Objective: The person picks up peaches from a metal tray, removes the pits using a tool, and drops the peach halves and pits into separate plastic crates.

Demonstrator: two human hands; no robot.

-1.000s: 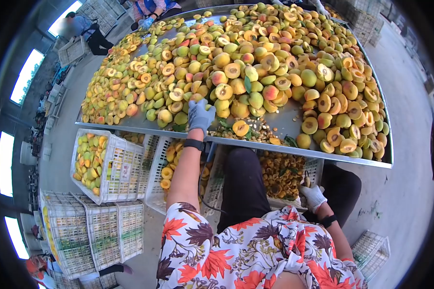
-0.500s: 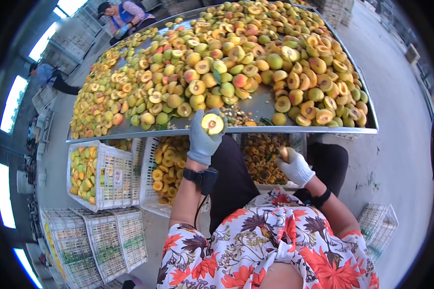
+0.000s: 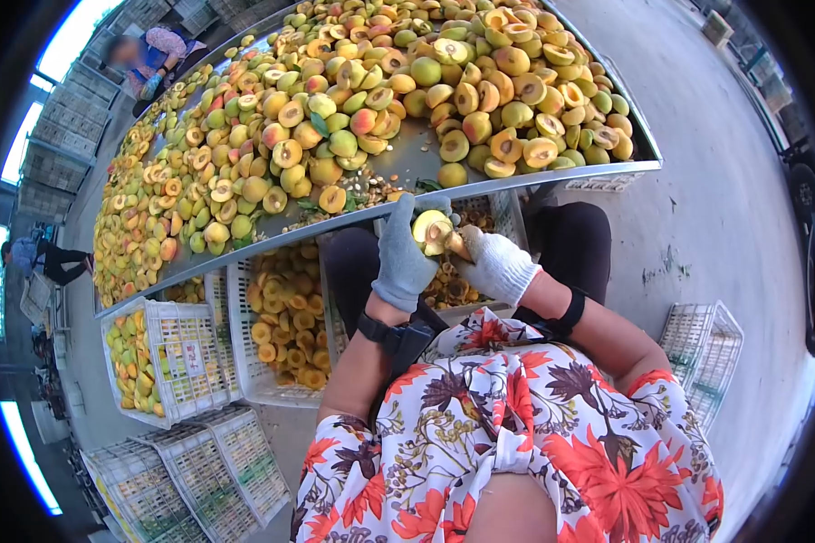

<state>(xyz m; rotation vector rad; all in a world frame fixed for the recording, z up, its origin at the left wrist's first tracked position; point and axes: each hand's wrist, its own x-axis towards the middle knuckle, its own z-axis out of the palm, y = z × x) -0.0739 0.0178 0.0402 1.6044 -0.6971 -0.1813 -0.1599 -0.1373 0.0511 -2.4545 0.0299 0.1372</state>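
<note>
My left hand [image 3: 400, 258], in a grey glove, is closed around an apricot half [image 3: 431, 228] with its cut face turned up. My right hand [image 3: 498, 262], in a white glove, grips a small pitting tool with a brown handle [image 3: 460, 246]. Its tip meets the middle of the cut face, where the tool's working end is hard to make out. Both hands are together just below the front edge of a metal table [image 3: 407, 201]. Whole and halved apricots [image 3: 290, 154] are heaped on that table.
Below the table, a white crate [image 3: 244, 362] holds apricot halves [image 3: 285, 321], and another crate lies behind my hands. Further left stand a crate of whole fruit [image 3: 134, 362] and stacked crates [image 3: 213, 462]. A co-worker [image 3: 154, 59] sits at the table's far left.
My right hand has come up and left, bringing the tool to the apricot half. My left hand has moved slightly right. The view has turned, shifting the table left and up.
</note>
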